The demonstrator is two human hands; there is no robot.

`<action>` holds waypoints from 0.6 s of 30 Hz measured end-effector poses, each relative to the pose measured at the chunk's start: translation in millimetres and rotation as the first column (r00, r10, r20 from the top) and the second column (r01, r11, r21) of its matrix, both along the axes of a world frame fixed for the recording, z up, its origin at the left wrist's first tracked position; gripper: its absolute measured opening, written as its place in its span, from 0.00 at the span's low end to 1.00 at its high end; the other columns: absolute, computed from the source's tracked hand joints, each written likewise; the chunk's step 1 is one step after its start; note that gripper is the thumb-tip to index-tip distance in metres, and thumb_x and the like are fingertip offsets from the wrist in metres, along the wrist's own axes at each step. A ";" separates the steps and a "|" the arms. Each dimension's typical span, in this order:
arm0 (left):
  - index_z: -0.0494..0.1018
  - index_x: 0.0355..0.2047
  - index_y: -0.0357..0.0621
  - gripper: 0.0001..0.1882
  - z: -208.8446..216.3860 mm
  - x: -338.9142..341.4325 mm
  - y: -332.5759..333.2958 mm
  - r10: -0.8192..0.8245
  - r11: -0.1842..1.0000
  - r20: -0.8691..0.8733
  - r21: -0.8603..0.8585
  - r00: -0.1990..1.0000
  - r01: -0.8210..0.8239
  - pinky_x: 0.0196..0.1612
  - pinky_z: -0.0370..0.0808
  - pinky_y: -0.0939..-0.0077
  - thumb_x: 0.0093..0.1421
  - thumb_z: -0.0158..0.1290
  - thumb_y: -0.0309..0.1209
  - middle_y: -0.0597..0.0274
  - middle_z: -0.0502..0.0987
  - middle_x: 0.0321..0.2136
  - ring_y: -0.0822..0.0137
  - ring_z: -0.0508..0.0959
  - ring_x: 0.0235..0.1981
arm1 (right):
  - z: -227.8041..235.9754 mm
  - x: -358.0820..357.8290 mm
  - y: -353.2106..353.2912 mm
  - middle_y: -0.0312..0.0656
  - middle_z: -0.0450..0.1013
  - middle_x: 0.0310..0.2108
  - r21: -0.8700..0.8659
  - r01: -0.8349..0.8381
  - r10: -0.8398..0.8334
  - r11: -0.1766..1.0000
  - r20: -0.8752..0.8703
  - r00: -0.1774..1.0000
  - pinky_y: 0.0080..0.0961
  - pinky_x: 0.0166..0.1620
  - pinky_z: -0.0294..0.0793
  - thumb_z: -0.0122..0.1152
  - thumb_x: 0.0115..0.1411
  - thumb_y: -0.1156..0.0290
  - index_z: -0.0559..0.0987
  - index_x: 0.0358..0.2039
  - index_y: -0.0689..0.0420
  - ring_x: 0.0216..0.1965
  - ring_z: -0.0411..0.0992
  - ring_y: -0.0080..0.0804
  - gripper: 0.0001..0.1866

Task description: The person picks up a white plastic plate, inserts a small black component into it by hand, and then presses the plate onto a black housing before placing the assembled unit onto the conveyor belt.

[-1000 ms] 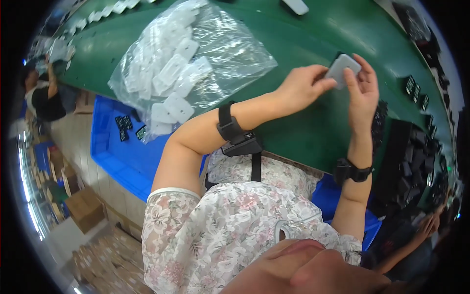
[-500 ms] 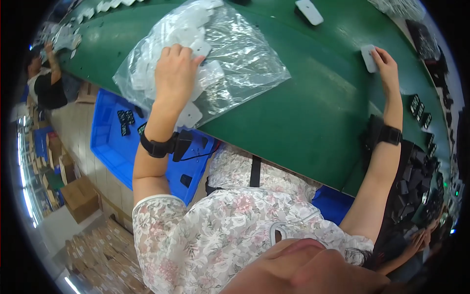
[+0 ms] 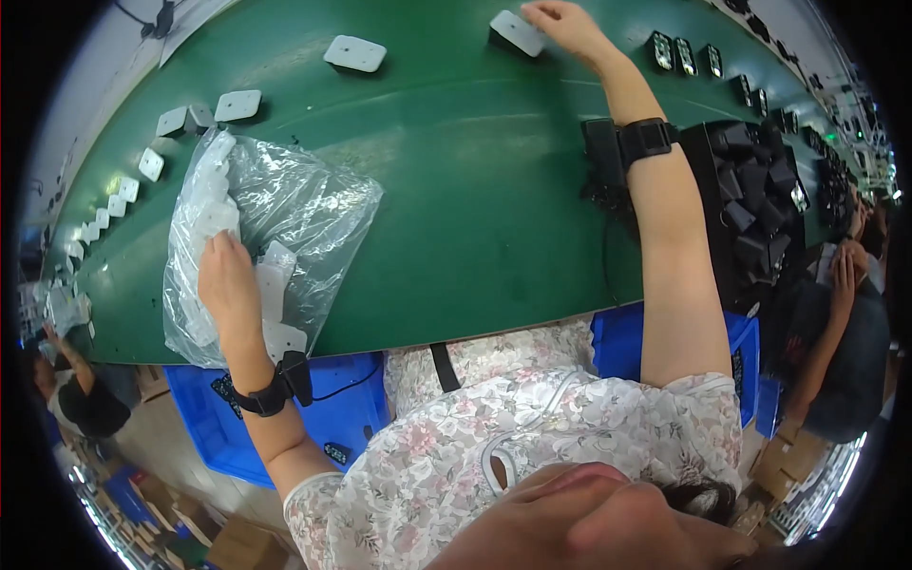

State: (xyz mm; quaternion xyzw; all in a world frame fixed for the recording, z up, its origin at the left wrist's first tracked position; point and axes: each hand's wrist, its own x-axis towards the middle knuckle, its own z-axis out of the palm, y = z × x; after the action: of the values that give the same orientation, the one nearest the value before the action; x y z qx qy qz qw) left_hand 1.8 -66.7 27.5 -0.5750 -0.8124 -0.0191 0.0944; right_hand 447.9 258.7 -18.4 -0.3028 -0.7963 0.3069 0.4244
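My left hand [image 3: 230, 285] is over a clear plastic bag [image 3: 328, 204] on the green table. Its bent fingers close on one of the loose white plastic covers [image 3: 217, 195] in the bag. More white covers [image 3: 273, 288] lie by the wrist. My right hand [image 3: 570, 30] reaches to the far side of the table, beside a black box with a white cover [image 3: 518, 34] on top. Its fingers are loosely bent at the box's right corner, thumb and forefinger slightly apart. Another white-topped box [image 3: 355, 53] stands to its left.
White-topped boxes [image 3: 238, 104] line the table's far left. Black housings with circuit boards [image 3: 686, 55] stand at the far right, near a heap of black parts [image 3: 755, 195]. Blue bins [image 3: 228, 446] sit below the table's near edge. Other people work at both sides.
The view has swung to the right. My right hand's fingers have shifted off the top of the white cover to its corner. My left hand stays over the bag.
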 end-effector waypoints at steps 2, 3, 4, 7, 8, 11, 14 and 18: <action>0.74 0.32 0.39 0.08 -0.1 -7.7 -12.6 -0.066 0.993 -0.092 0.088 0.994 0.074 0.37 0.70 0.59 0.58 0.53 0.31 0.52 0.75 0.31 0.50 0.73 0.36 | 43.4 -15.7 -41.6 0.48 0.76 0.29 -0.014 0.202 -0.199 0.979 0.117 0.973 0.32 0.40 0.72 0.60 0.56 0.64 0.78 0.32 0.64 0.33 0.74 0.37 0.14; 0.74 0.32 0.39 0.08 3.6 -5.2 -14.8 -0.070 0.993 -0.092 0.084 0.993 0.078 0.37 0.70 0.59 0.58 0.53 0.31 0.52 0.75 0.31 0.50 0.73 0.36 | 70.9 -20.7 -65.2 0.48 0.76 0.29 0.019 0.401 -0.394 0.916 0.235 0.888 0.31 0.39 0.71 0.59 0.56 0.65 0.79 0.30 0.64 0.32 0.74 0.34 0.13; 0.75 0.33 0.39 0.08 11.7 1.7 -14.9 -0.114 0.973 -0.133 0.185 0.985 0.138 0.38 0.70 0.59 0.58 0.53 0.31 0.53 0.75 0.31 0.51 0.73 0.35 | 82.5 -7.1 -81.8 0.48 0.75 0.31 -0.016 0.409 -0.383 0.912 0.315 0.868 0.33 0.40 0.72 0.60 0.56 0.63 0.78 0.33 0.64 0.34 0.73 0.37 0.15; 0.76 0.35 0.37 0.07 35.6 32.2 -6.2 -0.208 0.897 -0.229 0.343 0.951 0.279 0.33 0.71 0.67 0.58 0.53 0.27 0.57 0.75 0.30 0.61 0.73 0.29 | 94.8 31.0 -132.4 0.35 0.76 0.36 0.012 0.447 -0.393 0.895 0.494 0.775 0.19 0.41 0.69 0.60 0.58 0.67 0.79 0.40 0.59 0.37 0.71 0.22 0.12; 0.76 0.35 0.37 0.06 41.4 47.3 -1.3 -0.263 0.862 0.048 0.461 0.964 0.213 0.31 0.71 0.72 0.58 0.53 0.25 0.58 0.75 0.30 0.64 0.74 0.28 | 96.0 32.7 -150.3 0.35 0.76 0.36 0.011 0.452 -0.398 0.892 0.496 0.772 0.19 0.41 0.69 0.60 0.58 0.67 0.79 0.40 0.59 0.37 0.71 0.22 0.12; 0.73 0.38 0.35 0.06 31.2 80.2 12.5 -0.465 0.818 0.648 0.576 0.604 0.012 0.29 0.72 0.83 0.59 0.52 0.22 0.62 0.76 0.28 0.75 0.76 0.26 | 77.3 34.5 -184.3 0.38 0.73 0.29 0.116 0.477 -0.451 0.871 0.574 0.683 0.22 0.36 0.69 0.62 0.53 0.72 0.79 0.33 0.59 0.30 0.70 0.28 0.07; 0.66 0.50 0.39 0.17 25.6 127.2 36.8 -0.523 0.852 0.843 0.518 0.121 0.078 0.25 0.71 0.86 0.60 0.49 0.20 0.62 0.75 0.30 0.77 0.74 0.24 | 54.7 25.2 -202.9 0.39 0.70 0.26 0.156 0.431 -0.443 0.889 0.531 0.722 0.25 0.34 0.69 0.62 0.53 0.72 0.78 0.31 0.59 0.28 0.69 0.32 0.07; 0.72 0.46 0.40 0.13 1.8 172.6 54.3 -0.473 0.869 0.880 0.474 -0.040 0.143 0.24 0.71 0.86 0.61 0.47 0.20 0.63 0.74 0.29 0.78 0.74 0.23 | 35.3 0.0 -208.1 0.38 0.68 0.28 0.160 0.381 -0.402 0.911 0.554 0.729 0.25 0.35 0.69 0.62 0.52 0.72 0.77 0.31 0.59 0.29 0.68 0.31 0.07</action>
State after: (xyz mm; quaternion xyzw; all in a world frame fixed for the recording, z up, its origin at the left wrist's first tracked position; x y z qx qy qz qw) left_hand 174.3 -12.4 29.3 -0.5514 -0.4868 -0.5260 -0.4270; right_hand 448.0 50.7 16.8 -0.5345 -0.8099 0.0905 0.2241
